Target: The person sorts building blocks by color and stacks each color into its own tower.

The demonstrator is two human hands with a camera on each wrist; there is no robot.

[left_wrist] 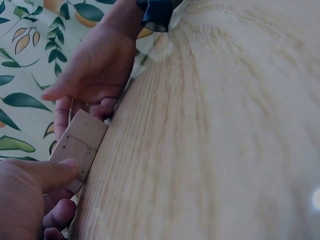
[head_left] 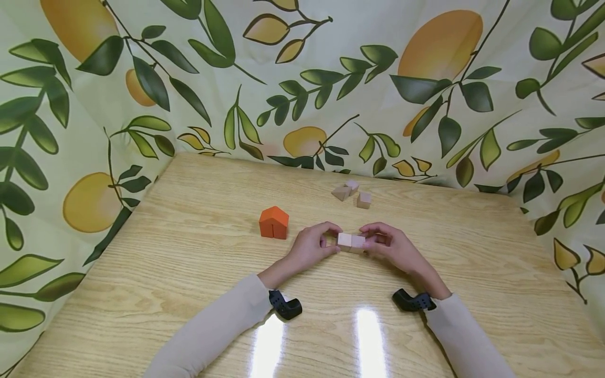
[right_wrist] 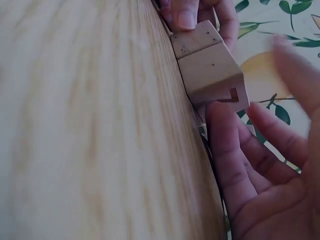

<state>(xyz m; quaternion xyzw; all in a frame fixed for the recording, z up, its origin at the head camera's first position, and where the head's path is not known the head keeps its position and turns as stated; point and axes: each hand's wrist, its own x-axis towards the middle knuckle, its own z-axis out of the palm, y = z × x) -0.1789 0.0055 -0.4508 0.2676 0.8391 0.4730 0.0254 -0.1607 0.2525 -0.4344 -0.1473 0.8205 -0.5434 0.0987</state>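
Observation:
Two pale wooden blocks [head_left: 345,240] stand side by side on the table, touching, in the middle of the head view. At their left end my left hand [head_left: 309,245] pinches one block, its thumb [left_wrist: 70,167] lying on the near face in the left wrist view. My right hand [head_left: 397,249] is at the other end. In the right wrist view its fingers [right_wrist: 225,130] are loosely extended by the end block [right_wrist: 210,65], with the thumb raised away from it. A small dark slot shows in that block's end face. Some left fingers are hidden behind the blocks.
An orange house-shaped group of blocks [head_left: 273,222] stands to the left of my hands. Farther back are a wooden triangular block [head_left: 341,193], a small cube [head_left: 352,185] against it and another cube [head_left: 364,200]. A leaf-patterned cloth [head_left: 246,79] encloses the table's back and sides.

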